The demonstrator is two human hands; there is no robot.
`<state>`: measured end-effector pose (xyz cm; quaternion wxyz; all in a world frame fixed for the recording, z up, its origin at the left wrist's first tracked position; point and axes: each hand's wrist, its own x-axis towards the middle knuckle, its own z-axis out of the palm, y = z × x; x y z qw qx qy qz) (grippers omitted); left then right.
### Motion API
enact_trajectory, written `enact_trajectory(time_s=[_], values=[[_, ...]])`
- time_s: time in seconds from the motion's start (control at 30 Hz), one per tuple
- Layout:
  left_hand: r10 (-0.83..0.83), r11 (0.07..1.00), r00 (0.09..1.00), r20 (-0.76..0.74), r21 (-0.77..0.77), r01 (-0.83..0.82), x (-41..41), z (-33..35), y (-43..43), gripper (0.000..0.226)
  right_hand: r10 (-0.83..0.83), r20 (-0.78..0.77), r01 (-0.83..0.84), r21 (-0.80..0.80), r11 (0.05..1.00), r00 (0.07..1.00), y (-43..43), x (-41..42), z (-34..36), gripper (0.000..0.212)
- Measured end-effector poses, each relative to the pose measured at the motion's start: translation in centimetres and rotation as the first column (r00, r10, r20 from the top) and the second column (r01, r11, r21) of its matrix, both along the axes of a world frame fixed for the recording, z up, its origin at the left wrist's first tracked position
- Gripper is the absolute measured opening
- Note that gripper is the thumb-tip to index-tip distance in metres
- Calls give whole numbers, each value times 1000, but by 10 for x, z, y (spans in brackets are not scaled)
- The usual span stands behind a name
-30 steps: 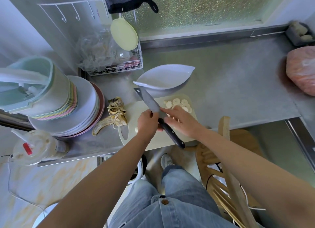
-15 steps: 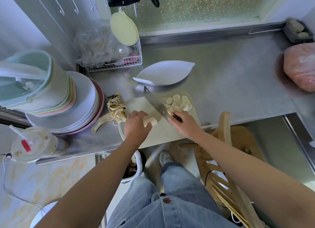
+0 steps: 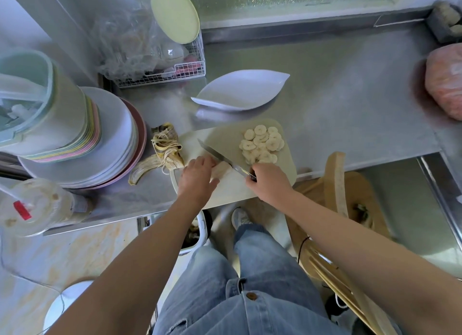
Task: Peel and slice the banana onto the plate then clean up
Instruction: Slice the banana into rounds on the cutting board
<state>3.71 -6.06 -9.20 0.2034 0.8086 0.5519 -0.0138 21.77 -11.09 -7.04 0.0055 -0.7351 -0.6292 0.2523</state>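
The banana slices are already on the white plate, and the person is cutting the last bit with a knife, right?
Not quite. The slices lie in a pile on the board, not on the plate, which sits behind it with no slices in it. The head view shows this. The right hand does cut the last bit with the knife, and the left hand holds it.

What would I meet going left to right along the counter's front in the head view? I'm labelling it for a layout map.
Stack of plates → banana peel → left hand holding the banana piece → right hand gripping the knife → wooden chair back → pink bag.
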Motion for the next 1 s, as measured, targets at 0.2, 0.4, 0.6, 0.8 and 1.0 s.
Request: enact_trajectory(time_s=[0.2,0.4,0.6,0.8,1.0], values=[[4,1000,995,101,1,-4,10,-4,5,39,-16,44,12,87,996,999,7,2,8,21],[26,999,993,113,-24,-24,18,-2,1,45,27,124,-34,59,998,992,6,4,7,25],[-6,996,962,274,88,-19,17,0,-6,24,13,12,-14,67,998,1000,9,4,13,25],[25,994,956,291,99,-56,18,0,-5,13,42,-5,-41,101,994,999,15,11,30,23],[54,997,958,282,41,-68,19,1,-3,13,66,5,-66,56,996,998,10,14,29,25]])
